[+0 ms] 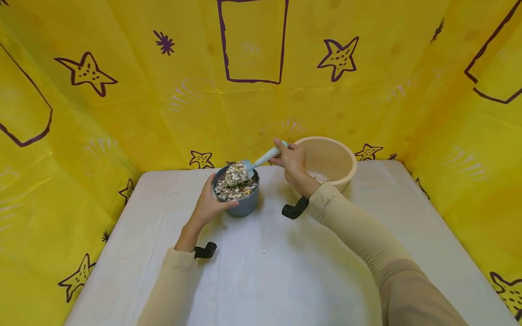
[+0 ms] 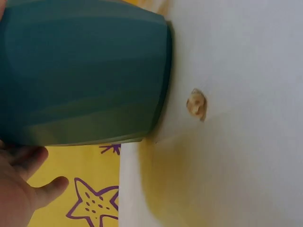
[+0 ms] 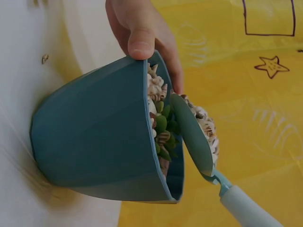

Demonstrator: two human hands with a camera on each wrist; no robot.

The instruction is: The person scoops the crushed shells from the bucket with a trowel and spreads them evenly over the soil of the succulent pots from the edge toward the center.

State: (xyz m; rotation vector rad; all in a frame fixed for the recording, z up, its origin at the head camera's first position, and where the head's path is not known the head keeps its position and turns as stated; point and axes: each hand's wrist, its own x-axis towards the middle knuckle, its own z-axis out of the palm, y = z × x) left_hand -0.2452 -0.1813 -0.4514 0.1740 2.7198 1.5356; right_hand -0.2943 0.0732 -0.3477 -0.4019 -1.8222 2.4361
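Observation:
My left hand [image 1: 205, 206] grips a blue-grey plant pot [image 1: 245, 206], its thumb at the near rim and fingers round the left side. Shell bits and small stones [image 1: 228, 192] fill the pot's top, around a green succulent [image 3: 162, 124]. My right hand [image 1: 294, 162] holds a small light-blue trowel [image 1: 267, 156] by its handle. Heaped with shells [image 3: 208, 130], the trowel's scoop [image 3: 193, 137] is above the pot's opening, tilted slightly. In the left wrist view the pot [image 2: 85, 71] hides most of the scene behind it.
A cream bucket [image 1: 351, 174] with some shells at its bottom stands right of the pot, partly behind my right hand. One loose shell [image 2: 196, 104] lies near the pot, another small piece [image 1: 263, 251] nearer me. Yellow patterned cloth [image 1: 261, 113] surrounds the white table [image 1: 285, 280].

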